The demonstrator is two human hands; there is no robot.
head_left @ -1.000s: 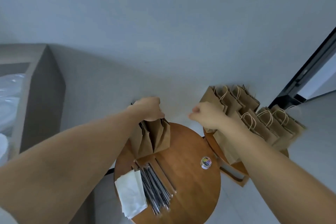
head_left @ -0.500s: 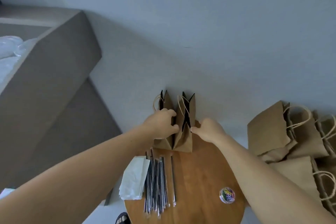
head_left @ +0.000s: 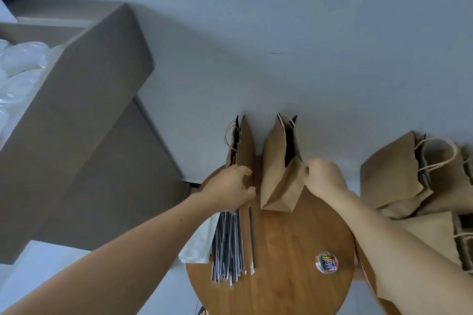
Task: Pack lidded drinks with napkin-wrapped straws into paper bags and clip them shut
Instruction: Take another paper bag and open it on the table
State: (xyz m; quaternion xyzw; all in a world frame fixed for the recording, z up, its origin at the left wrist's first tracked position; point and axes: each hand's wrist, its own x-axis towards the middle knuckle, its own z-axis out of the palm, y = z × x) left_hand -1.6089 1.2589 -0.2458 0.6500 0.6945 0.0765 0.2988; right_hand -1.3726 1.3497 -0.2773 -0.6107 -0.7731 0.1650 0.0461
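Note:
Two brown paper bags stand at the far edge of a round wooden table (head_left: 286, 250). My left hand (head_left: 230, 186) grips the side of the left bag (head_left: 244, 146). My right hand (head_left: 321, 176) pinches the right edge of the right bag (head_left: 275, 169), whose top gapes open. A bundle of wrapped straws (head_left: 227, 240) lies on the table below my left hand, with one single straw (head_left: 251, 238) beside it. White napkins (head_left: 201, 243) lie at the table's left edge. A small round tub of coloured clips (head_left: 326, 261) sits at the right.
A pile of paper bags with twine handles (head_left: 409, 174) lies to the right of the table. Large cardboard boxes (head_left: 84, 115) stand to the left, the upper one holding clear plastic lids or cups (head_left: 18, 69). A pale wall is behind.
The two bags were pressed together between my hands; now they stand apart, the right bag pulled to the right by my right hand. The view has tipped further down.

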